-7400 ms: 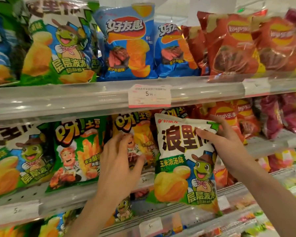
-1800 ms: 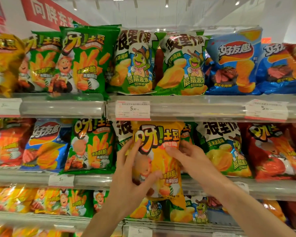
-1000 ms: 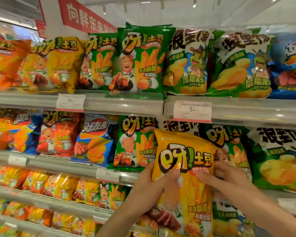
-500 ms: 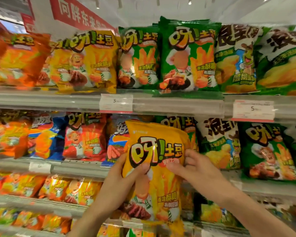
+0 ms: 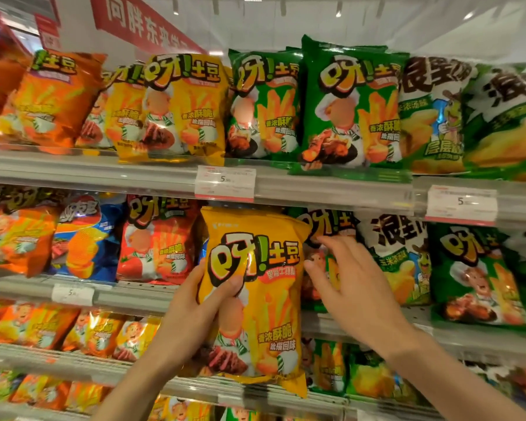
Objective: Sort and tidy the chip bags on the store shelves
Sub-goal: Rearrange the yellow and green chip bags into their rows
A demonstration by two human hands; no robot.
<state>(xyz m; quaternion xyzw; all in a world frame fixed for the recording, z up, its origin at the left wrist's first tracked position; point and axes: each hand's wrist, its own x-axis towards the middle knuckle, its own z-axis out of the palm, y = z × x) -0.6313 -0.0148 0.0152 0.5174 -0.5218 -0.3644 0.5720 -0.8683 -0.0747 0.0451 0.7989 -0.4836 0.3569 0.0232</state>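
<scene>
A yellow chip bag (image 5: 255, 287) hangs upright in front of the middle shelf. My left hand (image 5: 195, 311) grips its left edge, thumb across the front. My right hand (image 5: 346, 287) is off the bag to its right, fingers spread loosely near a green chip bag (image 5: 325, 229) on the middle shelf. Matching yellow bags (image 5: 179, 107) stand on the top shelf (image 5: 104, 171) at upper left of centre.
Green bags (image 5: 346, 107) and frog-print bags (image 5: 431, 117) fill the top shelf's right. Orange bags (image 5: 52, 98) stand at its left. The middle shelf holds red (image 5: 155, 241), blue (image 5: 85, 238) and green bags (image 5: 474, 275). Price tags (image 5: 225, 183) hang on the rails.
The view has shifted left along the shelves with the yellow bag carried along. My right hand has let go of the bag's right edge; my left hand alone holds it.
</scene>
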